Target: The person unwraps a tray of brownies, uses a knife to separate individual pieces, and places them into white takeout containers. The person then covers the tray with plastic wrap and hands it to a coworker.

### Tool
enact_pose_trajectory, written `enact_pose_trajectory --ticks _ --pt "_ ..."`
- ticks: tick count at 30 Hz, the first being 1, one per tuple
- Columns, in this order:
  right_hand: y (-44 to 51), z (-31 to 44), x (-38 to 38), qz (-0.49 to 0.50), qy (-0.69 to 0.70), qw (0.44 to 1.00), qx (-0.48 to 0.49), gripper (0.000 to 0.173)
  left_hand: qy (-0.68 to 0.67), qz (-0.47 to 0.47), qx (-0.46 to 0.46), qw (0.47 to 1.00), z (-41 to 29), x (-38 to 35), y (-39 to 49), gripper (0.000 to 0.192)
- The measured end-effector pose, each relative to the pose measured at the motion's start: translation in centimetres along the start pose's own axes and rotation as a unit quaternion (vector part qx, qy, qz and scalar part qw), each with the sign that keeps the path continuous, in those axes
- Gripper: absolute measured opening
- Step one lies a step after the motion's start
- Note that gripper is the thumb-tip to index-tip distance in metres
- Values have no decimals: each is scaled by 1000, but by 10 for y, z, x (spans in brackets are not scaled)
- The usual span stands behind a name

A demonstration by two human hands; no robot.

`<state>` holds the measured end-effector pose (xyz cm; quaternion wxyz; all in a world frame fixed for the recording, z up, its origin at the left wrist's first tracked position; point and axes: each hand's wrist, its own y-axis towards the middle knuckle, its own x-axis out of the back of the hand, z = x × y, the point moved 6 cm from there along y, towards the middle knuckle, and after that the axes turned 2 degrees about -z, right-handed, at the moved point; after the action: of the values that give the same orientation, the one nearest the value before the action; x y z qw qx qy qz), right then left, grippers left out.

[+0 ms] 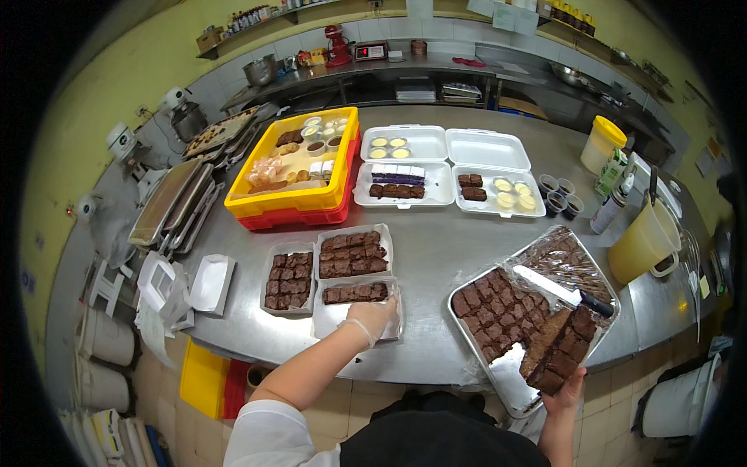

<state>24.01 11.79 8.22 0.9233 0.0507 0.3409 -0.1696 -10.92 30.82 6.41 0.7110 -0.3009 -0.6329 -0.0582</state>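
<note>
In a white paper box (324, 327), a row of brownies (356, 293) lies along the far side. My left hand (372, 320), in a clear glove, reaches into this box near the row's right end; its fingertips are partly hidden. My right hand (565, 390) holds a thick strip of cut brownies (569, 350), tilted over the near right part of a metal baking tray (508, 373). Cut brownies (496, 309) fill the tray's left part. Across the tray rests a long knife (548, 284) with a black handle. Plastic wrap (563, 257) covers the far brownies.
Two brownie-filled boxes (289, 280) adjoin the left-hand box. Behind stand foam clamshells (402, 201) and a yellow crate (280, 201) of desserts. To the right are a pitcher (642, 245), spray can (610, 210) and sauce cups (557, 201). Stacked trays (172, 201) stand left.
</note>
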Motion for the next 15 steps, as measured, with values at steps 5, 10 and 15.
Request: enact_pose_trajectory --ticks 5,10,15 --pt "-3 -4 2 -91 -15 994 -64 80 -35 36 0 999 1 9 0 52" --pt "9 -2 -12 -102 63 989 -89 63 -239 -18 -45 970 -26 50 -24 34" --pt "29 -15 -9 -142 24 985 -95 58 -648 -108 -129 743 -146 79 -19 48"
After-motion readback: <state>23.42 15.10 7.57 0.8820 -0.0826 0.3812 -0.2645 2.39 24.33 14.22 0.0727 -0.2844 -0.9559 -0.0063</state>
